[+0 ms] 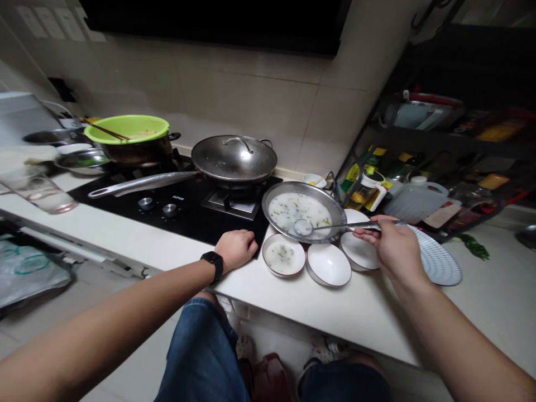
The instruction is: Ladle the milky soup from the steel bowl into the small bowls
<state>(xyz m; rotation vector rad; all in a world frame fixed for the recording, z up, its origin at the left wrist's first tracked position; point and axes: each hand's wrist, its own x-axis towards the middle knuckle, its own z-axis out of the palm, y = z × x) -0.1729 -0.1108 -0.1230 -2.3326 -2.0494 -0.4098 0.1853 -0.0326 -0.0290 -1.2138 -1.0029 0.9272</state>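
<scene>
Several bowls (329, 264) crowd the soup basin (337, 210), right fingers (365, 235) grasping a ladle (330, 226), left fingers (252, 246) loosely clenched near the stove (188, 224).

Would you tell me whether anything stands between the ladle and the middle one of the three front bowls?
Yes, the near rim of the pan: the ladle in the right hand dips inside it, and the middle bowl sits just outside. I see nothing else between.

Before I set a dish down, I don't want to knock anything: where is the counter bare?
The white counter looks bare right of the patterned plate, nearer than the green pepper, and in a narrow strip before the black stove. Around the soup basin, bowls, plate and right hand crowd together.
</scene>
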